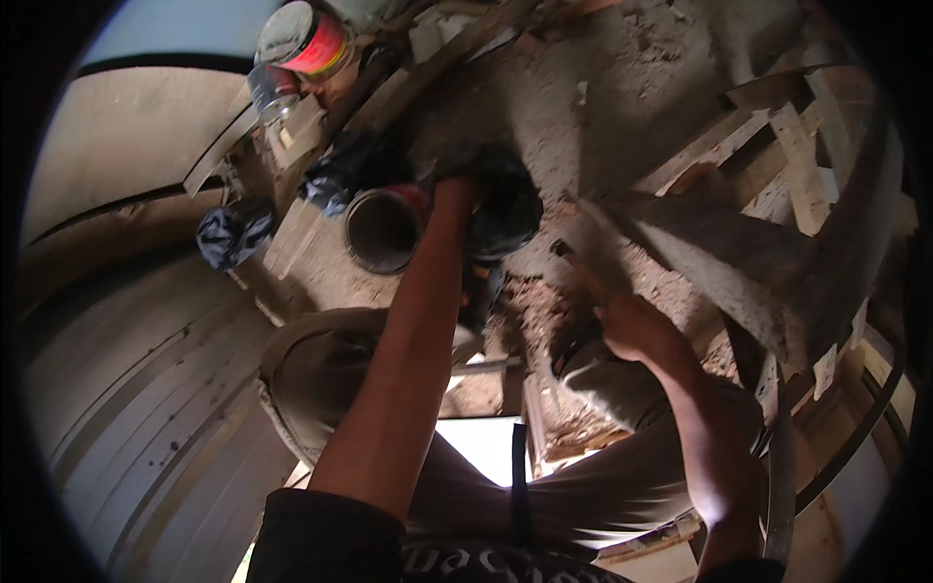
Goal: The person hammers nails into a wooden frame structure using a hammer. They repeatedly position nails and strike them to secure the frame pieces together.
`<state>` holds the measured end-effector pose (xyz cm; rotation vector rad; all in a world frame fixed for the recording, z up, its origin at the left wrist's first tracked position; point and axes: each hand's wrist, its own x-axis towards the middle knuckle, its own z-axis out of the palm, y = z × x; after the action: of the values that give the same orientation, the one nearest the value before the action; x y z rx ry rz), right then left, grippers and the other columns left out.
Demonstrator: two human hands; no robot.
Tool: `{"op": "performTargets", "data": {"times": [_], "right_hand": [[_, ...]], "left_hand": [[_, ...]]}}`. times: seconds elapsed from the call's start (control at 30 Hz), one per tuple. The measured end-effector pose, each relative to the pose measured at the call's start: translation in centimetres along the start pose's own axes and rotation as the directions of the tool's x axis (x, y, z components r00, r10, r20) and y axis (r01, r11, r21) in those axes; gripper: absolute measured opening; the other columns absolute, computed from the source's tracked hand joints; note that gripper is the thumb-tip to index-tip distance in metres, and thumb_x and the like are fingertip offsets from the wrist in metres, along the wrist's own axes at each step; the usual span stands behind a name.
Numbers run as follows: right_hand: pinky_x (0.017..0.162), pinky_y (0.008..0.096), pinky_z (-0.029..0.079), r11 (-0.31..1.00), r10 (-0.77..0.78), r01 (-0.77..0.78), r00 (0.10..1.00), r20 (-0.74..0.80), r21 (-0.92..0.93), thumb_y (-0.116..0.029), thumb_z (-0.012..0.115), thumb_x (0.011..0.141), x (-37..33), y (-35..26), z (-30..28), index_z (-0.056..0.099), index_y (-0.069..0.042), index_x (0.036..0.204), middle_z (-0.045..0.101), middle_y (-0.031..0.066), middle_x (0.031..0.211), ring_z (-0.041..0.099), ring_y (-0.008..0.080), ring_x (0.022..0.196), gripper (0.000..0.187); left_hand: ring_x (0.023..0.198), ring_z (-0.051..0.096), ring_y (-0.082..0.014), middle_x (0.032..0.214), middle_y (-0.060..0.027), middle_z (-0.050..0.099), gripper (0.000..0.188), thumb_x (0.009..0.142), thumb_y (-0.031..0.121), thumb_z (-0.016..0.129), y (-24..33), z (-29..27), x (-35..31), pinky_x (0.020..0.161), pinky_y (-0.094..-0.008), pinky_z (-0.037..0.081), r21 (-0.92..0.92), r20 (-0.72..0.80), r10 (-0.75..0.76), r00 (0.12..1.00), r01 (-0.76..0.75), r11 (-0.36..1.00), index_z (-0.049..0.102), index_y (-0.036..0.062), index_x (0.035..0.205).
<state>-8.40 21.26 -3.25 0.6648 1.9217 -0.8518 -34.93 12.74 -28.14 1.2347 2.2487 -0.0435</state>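
My left arm reaches far forward, and my left hand (pixel 465 194) disappears into a dark cloth or glove (pixel 505 209) on the dusty, sandy surface (pixel 622 87); its fingers are hidden. Just left of it lies an open round can (pixel 384 230) with a red side, mouth toward me. My right hand (pixel 637 328) is closed around a thin dark stick-like tool (pixel 575 264) that points up and left over crumbly dirt (pixel 530 301).
A red-sided can (pixel 306 41) and a glass jar (pixel 273 92) stand at the top left. Dark crumpled rags (pixel 233 233) lie beside them. Rough wooden planks (pixel 768 155) cross at the right. Curved pale boards (pixel 146 389) fill the left.
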Motion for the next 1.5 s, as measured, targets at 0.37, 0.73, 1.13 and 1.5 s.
{"op": "performTargets", "data": {"times": [0.37, 0.73, 1.13, 1.5], "right_hand": [[0.073, 0.0484, 0.052, 0.999, 0.023, -0.029, 0.971, -0.238, -0.024, -0.027, 0.057, 0.095, -0.6, 0.4, 2.6, 0.063, 0.002, 0.086, 0.067, 0.0258, 0.086, 0.067, 0.0403, 0.081, 0.031], [0.063, 0.0456, 0.054, 0.983, -0.074, -0.007, 0.899, -0.431, -0.182, -0.008, 0.062, 0.078, -2.0, -0.5, 7.4, 0.068, -0.007, 0.118, 0.07, 0.0168, 0.089, 0.068, 0.0334, 0.078, 0.04], [0.076, 0.0415, 0.055, 0.991, 0.069, -0.109, 0.907, -0.416, -0.074, -0.016, 0.06, 0.083, -10.0, 1.7, 10.1, 0.068, -0.004, 0.109, 0.07, 0.0143, 0.103, 0.068, 0.0345, 0.096, 0.03], [0.061, 0.0446, 0.045, 0.967, 0.112, 0.045, 0.809, -0.578, 0.251, -0.042, 0.054, 0.097, -17.3, 7.4, 13.9, 0.065, 0.003, 0.088, 0.062, 0.0176, 0.071, 0.056, 0.0296, 0.063, 0.047]], "left_hand": [[0.099, 0.066, -0.0388, 0.103, -0.0218, 0.069, 0.032, 0.089, 0.031, 0.056, -8.0, 12.7, 3.3, 0.089, -0.0479, 0.051, 0.05, -0.064, 0.221, 0.973, -0.218, 0.975, 0.071, 0.0089, 0.107], [0.081, 0.069, -0.028, 0.093, -0.0149, 0.072, 0.022, 0.084, 0.018, 0.073, 3.8, -8.2, -6.6, 0.069, -0.042, 0.052, -0.49, 0.064, -0.086, 0.994, 0.106, 0.865, 0.067, 0.0044, 0.1], [0.075, 0.06, -0.0106, 0.091, -0.0005, 0.068, 0.02, 0.089, 0.019, 0.073, 11.6, -19.5, -25.5, 0.066, -0.0258, 0.045, -0.97, -0.204, 0.077, 0.976, -0.191, -0.148, 0.069, 0.0085, 0.106], [0.079, 0.058, -0.0089, 0.103, -0.0024, 0.069, 0.032, 0.091, 0.012, 0.068, 17.2, -25.5, -35.2, 0.067, -0.0233, 0.044, -0.897, -0.442, 0.344, 0.829, -0.422, -0.135, 0.063, 0.0006, 0.121]]}}
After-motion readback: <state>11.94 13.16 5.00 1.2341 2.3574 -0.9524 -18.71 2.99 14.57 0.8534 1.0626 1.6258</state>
